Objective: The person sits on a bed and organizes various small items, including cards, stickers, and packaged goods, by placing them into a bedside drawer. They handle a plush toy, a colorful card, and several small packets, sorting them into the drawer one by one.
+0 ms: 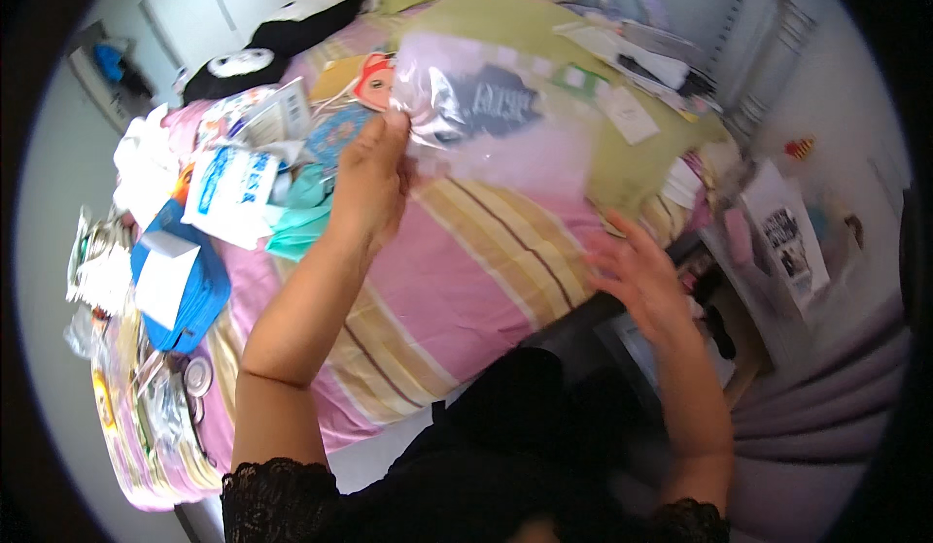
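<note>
Striped cloth (491, 286) in pink and pale yellow covered the bed, smooth with a few soft creases, and a broad olive-green pillow (549, 23) lay toward its far side. Above them I held up a clear plastic bag (476, 145), thin, glossy and roughly rectangular; it showed a dark, jagged-edged patch, though I could not tell whether that was printed on the film or inside. My left hand (374, 174) was pinched on the bag's left edge. Well apart from it, my right hand (637, 271) had its fingers loosely spread near the bag's lower right corner, too blurred to tell whether they touched. Left of my forearm lay a crumpled teal bundle (301, 213), a soft white packet (228, 188) and flat white paper (167, 281). Black lace edged my sleeve (277, 494).
</note>
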`<state>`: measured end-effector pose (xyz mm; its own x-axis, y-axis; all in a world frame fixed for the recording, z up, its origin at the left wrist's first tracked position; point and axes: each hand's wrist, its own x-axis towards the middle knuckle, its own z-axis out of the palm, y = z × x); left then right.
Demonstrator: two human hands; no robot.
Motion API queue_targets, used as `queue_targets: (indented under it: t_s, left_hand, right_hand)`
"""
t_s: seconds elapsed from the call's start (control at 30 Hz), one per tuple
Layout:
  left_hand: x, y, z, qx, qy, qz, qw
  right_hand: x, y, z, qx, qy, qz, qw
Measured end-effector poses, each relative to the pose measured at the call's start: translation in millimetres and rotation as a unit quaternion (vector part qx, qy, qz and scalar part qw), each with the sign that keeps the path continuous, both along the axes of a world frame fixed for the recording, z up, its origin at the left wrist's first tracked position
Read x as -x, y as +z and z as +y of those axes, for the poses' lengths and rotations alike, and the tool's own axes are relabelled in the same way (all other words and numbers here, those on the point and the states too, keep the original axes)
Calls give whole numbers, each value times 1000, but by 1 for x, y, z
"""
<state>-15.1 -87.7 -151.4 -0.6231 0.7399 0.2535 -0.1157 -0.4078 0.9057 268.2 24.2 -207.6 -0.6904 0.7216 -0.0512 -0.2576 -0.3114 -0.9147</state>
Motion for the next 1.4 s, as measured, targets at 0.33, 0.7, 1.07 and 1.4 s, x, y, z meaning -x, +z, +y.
queue_targets:
  t_s: [0.33,0.7,1.07,1.4]
  left_hand:
    - [-61,-50,57,110,-209,-198,951]
    - [-79,-84,77,102,-173,-142,969]
    - [-96,-100,75,13,101,288,952]
    - [-93,-52,56,15,-20,438,899]
  right_hand:
    - [6,-5,43,23,-129,77,988]
    - [-35,-32,57,67,-172,-22,983]
    - [-3,-31,50,-25,-215,-39,976]
    - [46,3,27,-114,-153,-31,981]
